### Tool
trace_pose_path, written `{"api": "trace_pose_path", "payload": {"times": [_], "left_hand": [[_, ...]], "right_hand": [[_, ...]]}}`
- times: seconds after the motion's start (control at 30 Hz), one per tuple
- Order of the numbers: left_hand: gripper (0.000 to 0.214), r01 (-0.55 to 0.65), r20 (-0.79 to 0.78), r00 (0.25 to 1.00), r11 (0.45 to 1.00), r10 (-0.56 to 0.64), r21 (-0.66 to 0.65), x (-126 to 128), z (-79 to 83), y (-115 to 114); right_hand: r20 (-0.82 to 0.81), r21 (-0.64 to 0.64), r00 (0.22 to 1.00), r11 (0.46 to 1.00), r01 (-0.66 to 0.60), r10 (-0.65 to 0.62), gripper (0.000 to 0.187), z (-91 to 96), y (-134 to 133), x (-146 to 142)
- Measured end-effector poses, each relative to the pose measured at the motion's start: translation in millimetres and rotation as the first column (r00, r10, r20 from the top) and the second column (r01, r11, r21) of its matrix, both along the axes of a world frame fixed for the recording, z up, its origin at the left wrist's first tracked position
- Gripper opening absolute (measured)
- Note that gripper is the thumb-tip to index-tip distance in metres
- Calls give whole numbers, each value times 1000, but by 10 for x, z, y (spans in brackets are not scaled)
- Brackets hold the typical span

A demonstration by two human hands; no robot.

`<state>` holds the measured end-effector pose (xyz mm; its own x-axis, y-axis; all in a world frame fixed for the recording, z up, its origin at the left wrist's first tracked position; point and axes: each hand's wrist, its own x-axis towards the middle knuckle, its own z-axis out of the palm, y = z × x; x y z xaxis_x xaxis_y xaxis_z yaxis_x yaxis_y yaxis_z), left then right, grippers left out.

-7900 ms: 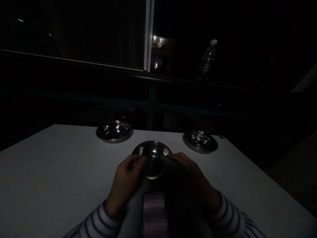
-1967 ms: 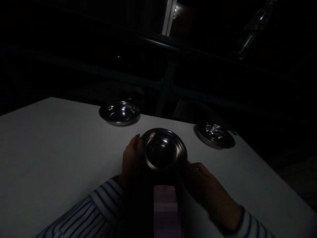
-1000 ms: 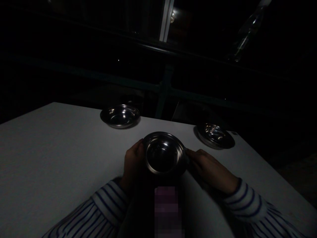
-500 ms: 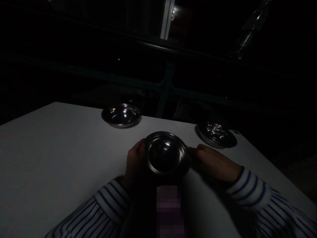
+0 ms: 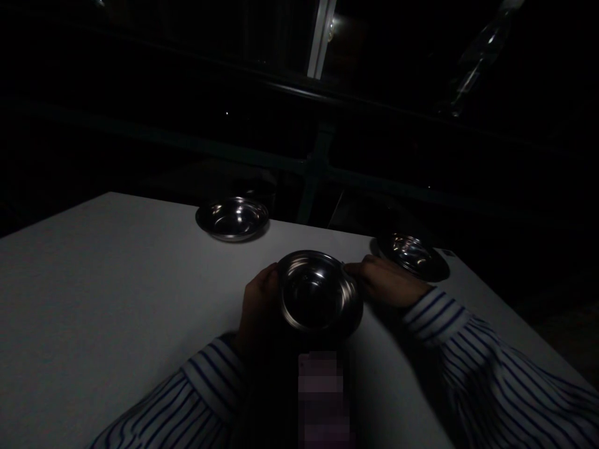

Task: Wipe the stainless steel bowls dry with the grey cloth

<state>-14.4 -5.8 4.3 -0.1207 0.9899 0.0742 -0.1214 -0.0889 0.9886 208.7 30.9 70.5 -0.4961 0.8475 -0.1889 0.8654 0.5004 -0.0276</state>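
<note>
Round, equal every way across, the metal bowl (image 5: 316, 296) opens upward, tipped toward the camera, inward of the table's far edge (image 5: 322, 231); left hand (image 5: 258, 305) clasps its side, right hand (image 5: 390, 280) meets its rim, fingers (image 5: 354, 268) bent, grip unclear

No legible text. Label (image 5: 469, 81) on bottle (image 5: 486, 45) too dark; small tag (image 5: 448, 252) at surface's (image 5: 140, 280) far right corner unreadable; pinkish patch (image 5: 322, 390) pixelated.

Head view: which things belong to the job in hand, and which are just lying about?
In use:
near metal bowl
left hand, holding it
right hand, fingers at its rim

Apparently lying about:
far-left bowl
far-right bowl
bottle
pixelated object, role unclear
</note>
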Motion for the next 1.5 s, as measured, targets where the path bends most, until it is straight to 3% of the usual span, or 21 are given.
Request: {"api": "trace_pose_path", "payload": {"times": [0.2,0.33,0.47,0.6,0.73,0.83,1.03,1.23,1.37,1.5], "left_hand": [[34,-48,-83,996,998,45,-36,-59,-127,109],[34,-115,-105,989,991,108,-71,-34,-112,90],[30,-52,-23,998,997,50,-65,-9,-55,34],[31,23,-58,998,1000,-22,4,-38,-65,50],[30,-42,-127,991,999,42,8,-65,-99,97],[28,-76,-114,991,997,75,0,-50,-80,88],[32,-21,-74,997,998,17,-64,-21,-49,48],[30,-48,-67,997,998,45,-33,-45,-112,89],[28,-91,-92,992,995,87,-50,-60,-122,117],[26,-112,-102,989,993,107,-48,-60,-97,104]], "right_hand": [[-51,9,995,996,-84,84,30,36,404,-314],[-55,28,995,996,-87,89,29,9,300,-220],[-60,22,991,993,-117,118,29,-11,129,-26],[2,88,993,989,-122,122,25,2,265,-220],[3,134,988,979,-152,153,25,2,452,-507],[-1,134,988,979,-154,155,24,-15,419,-453],[41,114,990,984,-139,135,25,-7,303,-238],[94,187,969,951,-245,230,21,-60,429,-746],[103,192,933,913,-359,345,24,-121,352,-1085],[113,191,927,908,-373,357,25,-124,313,-1062]]}}
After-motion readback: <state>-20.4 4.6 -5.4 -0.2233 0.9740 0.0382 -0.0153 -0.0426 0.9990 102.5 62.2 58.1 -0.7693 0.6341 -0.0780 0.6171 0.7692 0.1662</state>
